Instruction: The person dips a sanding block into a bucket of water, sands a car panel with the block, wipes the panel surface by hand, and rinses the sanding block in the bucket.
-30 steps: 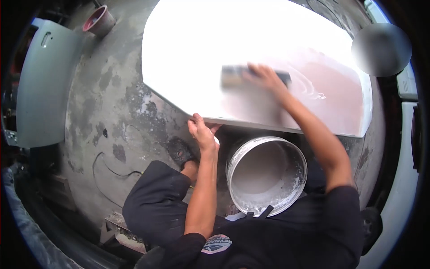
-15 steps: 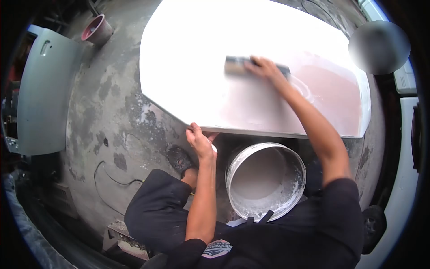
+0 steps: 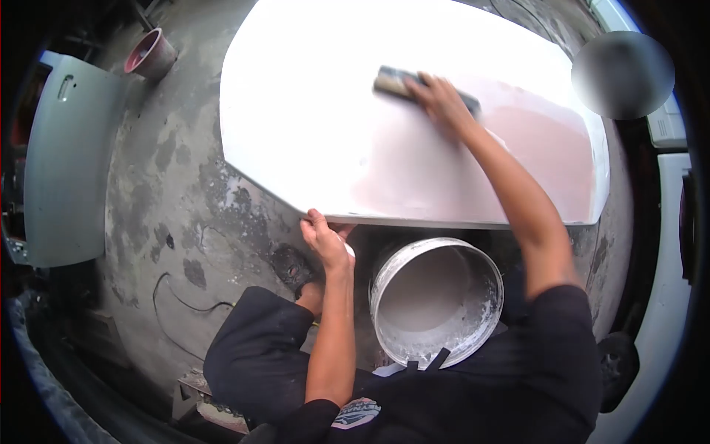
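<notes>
A large white car body panel [image 3: 296, 111] with pinkish, wet-looking patches lies in front of me. My right hand [image 3: 444, 103] is closed over a long dark sanding block [image 3: 394, 80], which rests tilted on the panel's surface. At the near edge of the panel, my left hand [image 3: 325, 240] grips the rim, fingertips on top and the rest reaching under. Something small and white [image 3: 350, 251] shows at its palm; I cannot make out what it is. Below the panel, near my lap, stands a white bucket [image 3: 379, 296] of cloudy liquid.
A grey-green car door [image 3: 70, 163] stands at the left. Behind it on the concrete floor [image 3: 159, 214] is a reddish bucket [image 3: 151, 55]. A thin cable [image 3: 159, 311] curls near my foot. White vehicle parts [image 3: 669, 222] line the right side.
My right hand has slid the sanding block slightly away from me, and the block has turned a little. My left hand keeps its hold on the panel's edge.
</notes>
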Available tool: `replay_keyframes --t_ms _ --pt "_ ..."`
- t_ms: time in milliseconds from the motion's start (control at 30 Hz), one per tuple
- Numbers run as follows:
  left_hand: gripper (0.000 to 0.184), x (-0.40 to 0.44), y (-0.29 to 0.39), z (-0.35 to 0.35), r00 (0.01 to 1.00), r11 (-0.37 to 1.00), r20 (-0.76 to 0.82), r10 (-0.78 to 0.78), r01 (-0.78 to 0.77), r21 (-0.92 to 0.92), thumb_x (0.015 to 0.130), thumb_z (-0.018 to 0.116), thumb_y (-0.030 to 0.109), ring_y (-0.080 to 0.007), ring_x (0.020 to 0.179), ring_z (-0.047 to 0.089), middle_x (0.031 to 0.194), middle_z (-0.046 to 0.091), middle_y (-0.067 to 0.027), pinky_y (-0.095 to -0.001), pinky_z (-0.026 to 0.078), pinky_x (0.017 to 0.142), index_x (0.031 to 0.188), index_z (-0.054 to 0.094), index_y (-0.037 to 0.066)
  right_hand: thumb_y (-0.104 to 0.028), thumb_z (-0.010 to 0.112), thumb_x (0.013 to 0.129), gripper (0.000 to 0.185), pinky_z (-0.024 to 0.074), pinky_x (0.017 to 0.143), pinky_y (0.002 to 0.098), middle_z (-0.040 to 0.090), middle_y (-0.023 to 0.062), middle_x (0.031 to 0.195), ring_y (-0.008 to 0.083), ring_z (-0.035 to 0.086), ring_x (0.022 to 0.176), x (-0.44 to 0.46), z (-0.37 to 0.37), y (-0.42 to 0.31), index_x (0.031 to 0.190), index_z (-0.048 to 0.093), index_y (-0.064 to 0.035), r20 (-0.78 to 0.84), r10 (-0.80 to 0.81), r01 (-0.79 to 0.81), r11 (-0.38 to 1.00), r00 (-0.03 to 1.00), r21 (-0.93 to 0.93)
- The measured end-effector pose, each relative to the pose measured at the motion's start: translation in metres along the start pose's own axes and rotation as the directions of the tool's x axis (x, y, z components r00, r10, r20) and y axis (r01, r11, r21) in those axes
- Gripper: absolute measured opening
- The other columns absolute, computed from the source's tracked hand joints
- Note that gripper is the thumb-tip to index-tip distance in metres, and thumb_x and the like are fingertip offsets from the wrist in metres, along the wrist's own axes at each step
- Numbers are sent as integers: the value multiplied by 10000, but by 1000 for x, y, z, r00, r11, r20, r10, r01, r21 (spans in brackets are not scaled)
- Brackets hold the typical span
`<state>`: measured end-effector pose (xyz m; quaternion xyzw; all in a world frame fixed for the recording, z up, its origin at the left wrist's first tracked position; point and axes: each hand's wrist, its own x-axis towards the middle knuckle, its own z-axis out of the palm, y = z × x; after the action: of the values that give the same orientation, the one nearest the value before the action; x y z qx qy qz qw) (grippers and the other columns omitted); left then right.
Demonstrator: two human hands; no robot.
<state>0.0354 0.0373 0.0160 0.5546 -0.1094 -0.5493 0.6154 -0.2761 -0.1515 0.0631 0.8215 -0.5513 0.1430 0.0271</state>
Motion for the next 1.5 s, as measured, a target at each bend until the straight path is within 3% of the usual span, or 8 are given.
replay_keyframes --t_ms 100,400,600,867,1000,1200,1333,1500 --pt "368 -2 7 -3 1000 1000 4 -12 12 4 1141 444 366 -295 1032 664 1198 595 -170 -542 644 774 1309 447 39 -63 541 946 574 421 1119 519 564 253 1422 427 563 1243 63 13 -10 1513 535 -158 75 316 -314 949 946 -36" --pt "367 -4 3 0 1000 1000 -4 -27 27 3 1144 427 378 -318 996 695 1229 597 -183 -552 651 761 1304 436 48 42 629 817 708 392 1163 530 481 271 1548 464 490 1359 -133 -44 -34 1502 593 -136 -3 -237 235 964 972 120" --pt "382 -4 11 0 998 997 -7 -69 68 -26 1147 423 362 -336 1056 682 1243 592 -196 -594 634 833 1342 424 33 -42 595 943 600 401 1157 506 540 239 1454 427 531 1295 22 -1 -26 1529 550 -160 69 315 -315 949 947 -8" --pt "406 -8 13 8 999 999 -10 -44 45 20 1148 421 379 -340 1045 681 1243 595 -191 -589 633 845 1366 418 36 60 664 735 818 401 1160 534 467 252 1564 447 507 1341 -137 -25 -43 1519 570 -156 -20 -257 258 961 966 97" --pt "390 -11 10 2 999 999 3 -46 46 -8 1148 415 374 -342 1030 685 1240 597 -194 -590 637 841 1350 421 40 -126 585 985 527 414 1136 492 522 230 1475 405 537 1285 29 8 -35 1510 574 -173 13 174 -175 984 985 28" --pt "379 -7 9 4 995 995 -46 -86 84 -49 1150 411 367 -332 1005 688 1226 603 -192 -587 642 815 1346 417 42 14 678 768 761 413 1155 527 522 233 1506 447 527 1312 -168 -43 -87 1495 600 -197 -12 -151 151 970 988 193" --pt "385 -5 6 3 1000 1000 1 -19 19 1 1147 426 379 -302 981 693 1199 609 -179 -558 660 779 1320 429 36 46 655 763 790 409 1161 529 481 208 1552 449 519 1314 -105 -12 -59 1512 577 -193 -23 -244 245 966 970 78" --pt "394 -5 14 6 999 998 -7 -49 49 -44 1144 436 369 -325 1044 674 1233 584 -194 -576 655 811 1324 426 18 -57 596 934 536 419 1148 476 543 241 1452 410 544 1300 24 24 -62 1461 630 -154 -95 84 -79 995 992 52"
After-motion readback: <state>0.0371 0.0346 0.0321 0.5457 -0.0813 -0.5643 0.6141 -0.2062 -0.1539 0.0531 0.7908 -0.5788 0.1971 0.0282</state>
